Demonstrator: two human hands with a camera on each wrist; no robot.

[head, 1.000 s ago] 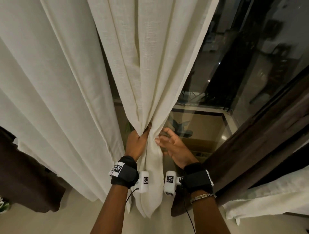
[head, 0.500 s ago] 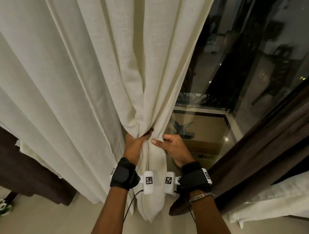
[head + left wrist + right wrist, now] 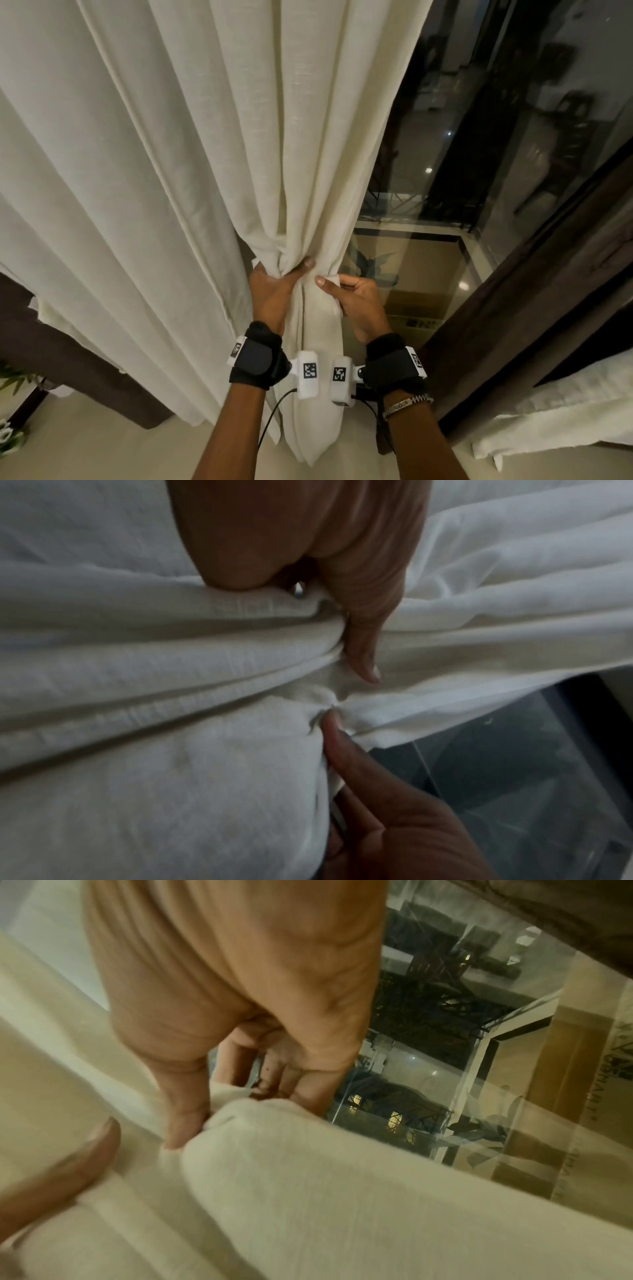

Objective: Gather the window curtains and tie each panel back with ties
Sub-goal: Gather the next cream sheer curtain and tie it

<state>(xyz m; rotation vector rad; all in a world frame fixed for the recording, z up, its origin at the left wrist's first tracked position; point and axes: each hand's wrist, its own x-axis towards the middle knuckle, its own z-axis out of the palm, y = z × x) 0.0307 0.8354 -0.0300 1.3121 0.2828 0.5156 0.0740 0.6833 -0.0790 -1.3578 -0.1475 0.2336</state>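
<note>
A cream curtain panel (image 3: 191, 144) hangs in long folds in front of a dark window and is bunched at waist height. My left hand (image 3: 274, 291) grips the bunched folds from the left, thumb across the front. My right hand (image 3: 349, 294) pinches the panel's right edge between thumb and curled fingers, close beside the left. In the left wrist view my left thumb (image 3: 363, 647) presses into the gathered curtain (image 3: 171, 656). In the right wrist view my right thumb (image 3: 185, 1118) pinches a fold of the curtain (image 3: 308, 1177). No tie shows in any view.
A dark brown drape (image 3: 534, 291) hangs at the right of the window glass (image 3: 479, 120). Another dark drape (image 3: 68, 370) shows at lower left behind the cream panel. A white cloth (image 3: 565, 411) lies at lower right. Pale floor (image 3: 102, 445) is below.
My right hand went from open beside the curtain to pinching its right edge. Both hands drew the folds tighter together, and the view shifted slightly right.
</note>
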